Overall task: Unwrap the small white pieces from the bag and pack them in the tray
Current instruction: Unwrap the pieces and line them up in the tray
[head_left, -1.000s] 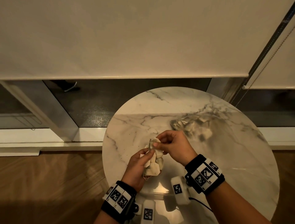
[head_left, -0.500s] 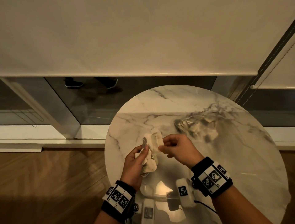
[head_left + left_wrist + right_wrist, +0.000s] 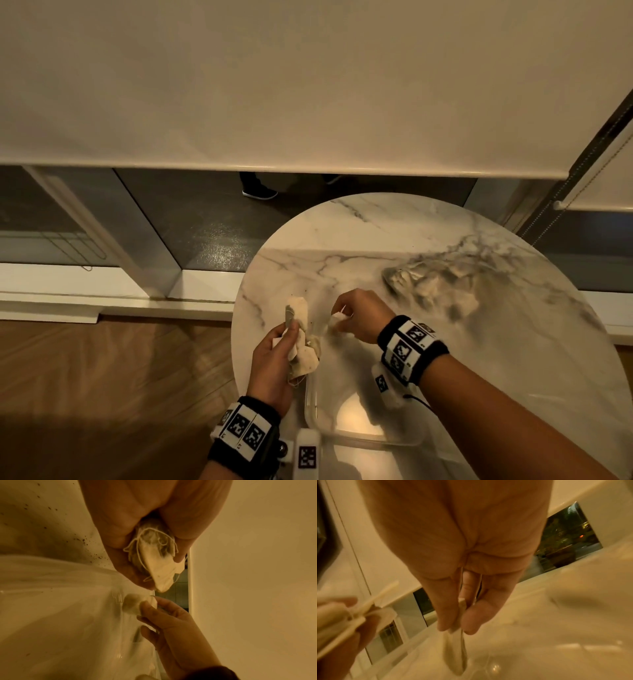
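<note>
White piece (image 3: 337, 322), pinched in your right hand (image 3: 361, 317): light, soft, tearable, so take its edge; left hand (image 3: 274, 356) grips bundle (image 3: 301, 342).

A: so what's everything sitting on?

B: a round marble table (image 3: 359, 240), white with grey veins. A clear plastic tray (image 3: 310, 407) sits right at the near edge, pretty see-through so hard to tell what's inside.

A: anything else on it?

B: a crumpled clear bag (image 3: 431, 284) out on the far right, well apart from the tray. Also some small dark specks (image 3: 82, 540) scattered on the marble just beyond the tray. The table stands on a wood floor (image 3: 102, 377).
</note>
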